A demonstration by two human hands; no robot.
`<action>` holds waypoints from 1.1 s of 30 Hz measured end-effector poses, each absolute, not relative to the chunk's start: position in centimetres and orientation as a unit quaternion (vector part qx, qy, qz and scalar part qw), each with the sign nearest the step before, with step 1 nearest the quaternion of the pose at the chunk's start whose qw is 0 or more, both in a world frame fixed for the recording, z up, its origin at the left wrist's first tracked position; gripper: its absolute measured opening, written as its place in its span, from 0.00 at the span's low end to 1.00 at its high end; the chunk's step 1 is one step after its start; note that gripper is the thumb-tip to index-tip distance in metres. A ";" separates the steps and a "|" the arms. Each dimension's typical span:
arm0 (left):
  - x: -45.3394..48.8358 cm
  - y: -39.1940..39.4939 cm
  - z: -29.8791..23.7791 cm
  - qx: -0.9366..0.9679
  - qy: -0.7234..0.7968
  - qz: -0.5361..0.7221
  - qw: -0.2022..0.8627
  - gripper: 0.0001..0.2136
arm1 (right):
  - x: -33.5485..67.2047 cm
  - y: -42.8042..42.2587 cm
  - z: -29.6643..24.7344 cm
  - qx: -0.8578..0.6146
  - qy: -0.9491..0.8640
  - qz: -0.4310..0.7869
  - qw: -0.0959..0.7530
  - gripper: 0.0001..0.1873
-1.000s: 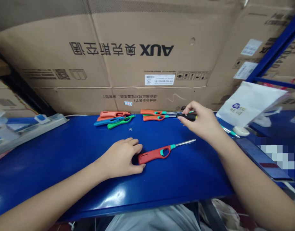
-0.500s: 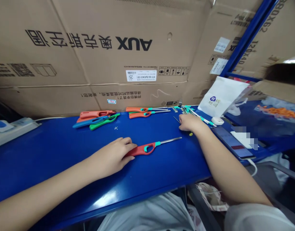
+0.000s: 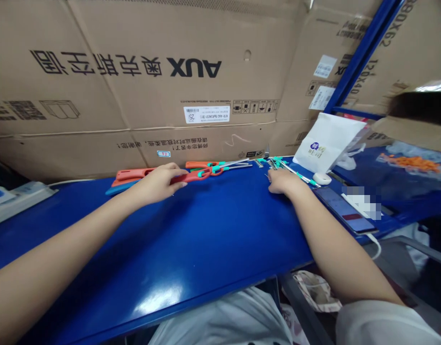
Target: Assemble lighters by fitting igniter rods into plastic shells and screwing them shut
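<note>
My left hand point(image 3: 156, 182) is closed round the red handle of a long-nosed lighter point(image 3: 199, 174) and holds it low over the blue table point(image 3: 191, 239), beside a pile of red, blue and green lighters point(image 3: 129, 176) at the back. Two more red lighters point(image 3: 206, 165) lie just behind it. My right hand point(image 3: 283, 181) rests knuckles-up on the table to the right, fingers curled under, close to a heap of thin metal and teal lighter parts point(image 3: 281, 165). What its fingers hold is hidden.
Large cardboard boxes point(image 3: 152, 81) wall off the back of the table. A white paper bag point(image 3: 328, 141), a small white disc point(image 3: 321, 178) and a phone point(image 3: 341, 208) lie at the right. A power strip point(image 3: 15, 199) sits at the left edge.
My left hand has lifted the red lighter from the middle of the table and carried it back to the pile. My right hand has stayed on the table by the parts.
</note>
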State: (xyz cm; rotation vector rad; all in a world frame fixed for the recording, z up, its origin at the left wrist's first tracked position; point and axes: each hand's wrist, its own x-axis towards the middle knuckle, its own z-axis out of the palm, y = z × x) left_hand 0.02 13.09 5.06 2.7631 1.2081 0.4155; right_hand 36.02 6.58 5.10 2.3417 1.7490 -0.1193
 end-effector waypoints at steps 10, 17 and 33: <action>4.3 19.3 2.2 0.904 0.415 0.105 -0.007 0.17 | 32.8 7.5 1.8 0.675 0.737 0.040 -0.023 0.23; 6.2 19.9 1.7 0.904 0.416 0.093 -0.021 0.17 | 32.2 8.5 -0.3 0.618 0.785 0.005 -0.045 0.28; 7.2 19.3 2.3 0.906 0.416 0.079 -0.023 0.13 | 32.1 8.5 -0.2 0.644 0.762 -0.038 -0.051 0.28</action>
